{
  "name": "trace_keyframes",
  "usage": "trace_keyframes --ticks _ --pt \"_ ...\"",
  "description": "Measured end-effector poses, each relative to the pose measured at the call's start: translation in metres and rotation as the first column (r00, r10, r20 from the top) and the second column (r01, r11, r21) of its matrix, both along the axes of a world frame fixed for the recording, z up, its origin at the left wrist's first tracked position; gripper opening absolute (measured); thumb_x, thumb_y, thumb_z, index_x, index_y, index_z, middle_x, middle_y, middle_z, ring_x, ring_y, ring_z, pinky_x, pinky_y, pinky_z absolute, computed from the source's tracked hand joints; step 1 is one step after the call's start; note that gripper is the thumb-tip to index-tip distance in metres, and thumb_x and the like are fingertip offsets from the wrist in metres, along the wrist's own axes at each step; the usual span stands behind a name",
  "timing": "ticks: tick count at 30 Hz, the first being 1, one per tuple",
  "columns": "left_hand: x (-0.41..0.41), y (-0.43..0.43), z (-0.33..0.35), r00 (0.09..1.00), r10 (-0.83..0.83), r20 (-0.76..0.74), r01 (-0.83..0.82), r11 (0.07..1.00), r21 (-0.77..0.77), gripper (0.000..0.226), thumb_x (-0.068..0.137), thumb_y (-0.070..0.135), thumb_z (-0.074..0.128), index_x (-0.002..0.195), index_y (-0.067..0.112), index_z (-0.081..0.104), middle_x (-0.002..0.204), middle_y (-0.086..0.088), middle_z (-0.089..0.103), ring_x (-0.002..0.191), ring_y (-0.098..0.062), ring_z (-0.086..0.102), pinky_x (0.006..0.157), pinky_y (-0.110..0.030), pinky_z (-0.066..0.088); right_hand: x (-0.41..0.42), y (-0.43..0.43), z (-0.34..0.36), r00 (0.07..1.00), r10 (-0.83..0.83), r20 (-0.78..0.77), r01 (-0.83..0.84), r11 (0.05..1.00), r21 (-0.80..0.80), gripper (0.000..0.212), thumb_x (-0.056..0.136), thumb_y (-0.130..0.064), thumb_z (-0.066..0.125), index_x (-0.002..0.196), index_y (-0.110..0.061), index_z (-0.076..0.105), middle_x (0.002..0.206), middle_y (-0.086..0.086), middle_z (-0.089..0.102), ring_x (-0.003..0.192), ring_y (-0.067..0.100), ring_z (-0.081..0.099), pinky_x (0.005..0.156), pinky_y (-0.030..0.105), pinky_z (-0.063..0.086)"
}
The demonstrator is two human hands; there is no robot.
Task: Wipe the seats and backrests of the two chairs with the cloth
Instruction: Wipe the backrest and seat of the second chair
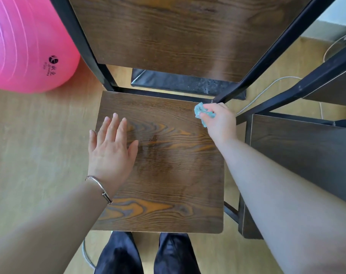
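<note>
Gripping the bunched cloth (204, 113) in your right hand (219, 123) at the seat's (168, 175) far right corner, your flat, open left hand (111, 149) steadies its left edge.

A pink ball (25, 42) is seen upper left on the wood floor (39, 135). A white cable (267, 88) is laid at right.

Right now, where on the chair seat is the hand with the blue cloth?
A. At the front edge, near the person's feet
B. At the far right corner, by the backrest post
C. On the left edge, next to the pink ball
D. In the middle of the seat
B. The right hand grips the cloth at the seat's far right corner, where the black frame post meets it; the left hand lies flat on the left side.
</note>
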State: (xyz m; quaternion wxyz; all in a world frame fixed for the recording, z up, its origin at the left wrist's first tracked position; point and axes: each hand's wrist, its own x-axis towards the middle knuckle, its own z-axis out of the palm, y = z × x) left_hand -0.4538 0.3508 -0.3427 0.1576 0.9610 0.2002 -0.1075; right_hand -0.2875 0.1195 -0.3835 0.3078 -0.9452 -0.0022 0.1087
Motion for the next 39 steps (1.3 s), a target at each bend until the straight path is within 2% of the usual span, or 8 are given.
trace_keyframes --ticks 5,9,13,16,21,28,34,39 --pt "0.003 0.0 0.002 1.0 -0.001 0.0 0.001 1.0 0.014 0.062 0.098 0.043 0.038 0.151 0.015 0.026 0.162 -0.005 0.016 0.15 -0.021 0.006 0.12 -0.052 0.008 -0.046 0.002 -0.005 0.995 0.096 -0.002 -0.096 0.994 0.044 0.018 0.09 -0.018 0.067 0.107 -0.017 0.075 0.105 -0.006 0.059 0.095 0.015 0.058 0.076 0.012 0.04" --pt "0.003 0.004 0.003 1.0 0.003 -0.013 -0.002 1.0 0.023 0.061 0.099 0.044 0.036 0.152 0.015 0.024 0.162 -0.005 0.014 0.15 -0.021 0.004 0.12 -0.052 0.007 -0.131 0.005 -0.008 0.95 0.311 0.04 -0.313 0.941 0.127 0.016 0.083 -0.013 0.067 0.097 -0.013 0.076 0.093 0.0 0.058 0.085 0.022 0.056 0.074 0.029 0.046" --pt "0.001 0.004 0.002 1.0 0.015 0.002 -0.015 0.999 0.037 0.061 0.099 0.043 0.039 0.151 0.014 0.027 0.161 -0.005 0.017 0.15 -0.021 0.007 0.119 -0.053 0.009 -0.195 0.002 -0.004 0.884 0.467 0.017 -0.463 0.872 0.159 0.021 0.088 -0.013 0.066 0.107 -0.012 0.075 0.096 -0.005 0.057 0.09 0.011 0.048 0.078 0.023 0.046" --pt "0.0 0.0 0.003 1.0 0.001 0.006 -0.002 0.999 0.046 0.06 0.098 0.042 0.04 0.15 0.014 0.029 0.161 -0.007 0.02 0.15 -0.023 0.01 0.118 -0.055 0.011 -0.169 -0.002 -0.001 0.911 0.413 -0.004 -0.405 0.895 0.189 0.023 0.087 -0.012 0.067 0.108 -0.014 0.075 0.093 -0.003 0.056 0.088 0.012 0.049 0.078 0.021 0.041" --pt "-0.006 -0.009 0.009 0.999 -0.009 0.037 0.007 0.998 0.057 0.059 0.098 0.042 0.041 0.149 0.015 0.031 0.16 -0.007 0.022 0.149 -0.024 0.012 0.118 -0.055 0.012 -0.046 -0.025 0.011 0.994 0.018 0.106 -0.027 0.996 0.081 0.024 0.091 -0.014 0.064 0.114 -0.016 0.073 0.103 -0.002 0.058 0.094 0.018 0.058 0.086 0.022 0.043" --pt "-0.026 -0.015 0.007 1.0 -0.018 0.007 0.017 0.999 0.04 0.06 0.097 0.041 0.042 0.151 0.017 0.03 0.16 -0.007 0.022 0.149 -0.025 0.013 0.118 -0.054 0.014 -0.007 -0.025 -0.002 0.997 -0.056 0.062 0.059 0.997 -0.056 0.026 0.098 -0.016 0.058 0.12 -0.012 0.07 0.121 0.0 0.059 0.104 0.017 0.059 0.087 0.022 0.049" --pt "-0.05 0.001 -0.003 0.997 -0.064 -0.048 0.064 0.998 0.016 0.062 0.097 0.045 0.039 0.152 0.019 0.026 0.161 -0.005 0.019 0.149 -0.024 0.011 0.119 -0.053 0.015 -0.075 0.02 -0.004 0.993 0.1 0.064 -0.099 0.995 -0.02 0.023 0.095 -0.014 0.06 0.113 -0.012 0.074 0.11 -0.001 0.061 0.099 0.019 0.058 0.088 0.027 0.05" --pt "-0.073 0.027 0.004 0.997 -0.059 -0.053 0.06 0.998 0.017 0.062 0.097 0.045 0.037 0.152 0.019 0.025 0.161 -0.006 0.02 0.149 -0.025 0.011 0.119 -0.053 0.014 -0.175 0.056 -0.008 0.935 0.338 0.11 -0.342 0.94 0.019 0.019 0.086 -0.009 0.062 0.098 -0.011 0.076 0.093 0.003 0.06 0.084 0.028 0.053 0.073 0.033 0.048"
